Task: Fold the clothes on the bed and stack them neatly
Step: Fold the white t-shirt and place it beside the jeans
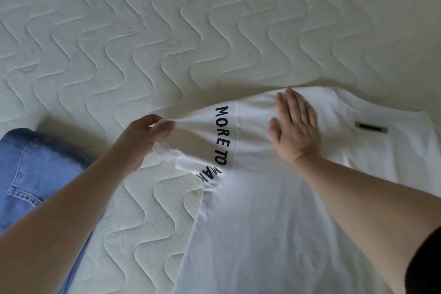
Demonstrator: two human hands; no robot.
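Note:
A white T-shirt lies spread on the bed, right of centre, running down to the bottom edge. Its left sleeve carries dark letters reading "MORE TO". My left hand pinches the end of that sleeve and holds it pulled out to the left, slightly off the mattress. My right hand lies flat with straight fingers on the shirt's shoulder area, just right of the sleeve seam. A small grey label sits near the shirt's collar at the right.
Blue denim jeans lie at the left edge of the bed, partly under my left forearm. The white quilted mattress fills the far and left parts of the view.

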